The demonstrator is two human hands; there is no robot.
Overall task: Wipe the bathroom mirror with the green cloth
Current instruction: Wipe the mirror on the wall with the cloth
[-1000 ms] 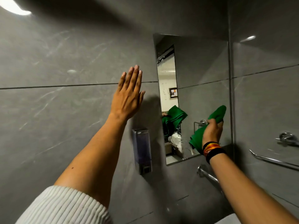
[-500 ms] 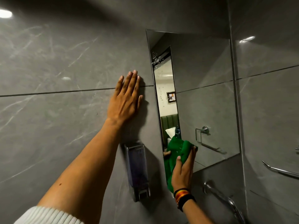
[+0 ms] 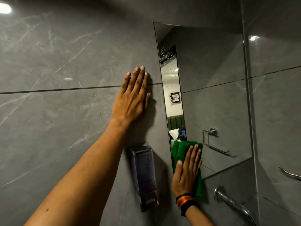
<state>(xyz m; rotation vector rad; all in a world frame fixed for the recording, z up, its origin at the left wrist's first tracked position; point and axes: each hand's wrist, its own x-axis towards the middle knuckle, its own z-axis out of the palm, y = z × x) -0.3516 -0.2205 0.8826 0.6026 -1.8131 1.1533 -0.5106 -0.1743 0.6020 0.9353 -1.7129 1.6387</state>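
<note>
1. Head view: right hand (image 3: 187, 173), fingers flat and together, presses the green cloth (image 3: 180, 149) on the mirror (image 3: 211, 98) at its lower-left corner
2. Unwiped, droplet-speckled glass runs up-frame; left hand (image 3: 132, 98) lies splayed on the wall

Green cloth (image 3: 179, 150) flat on mirror (image 3: 211, 95) btm-left.

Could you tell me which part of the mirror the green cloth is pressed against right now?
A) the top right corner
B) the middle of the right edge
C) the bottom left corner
C: the right hand presses the green cloth flat on the mirror at its bottom left corner.
</note>
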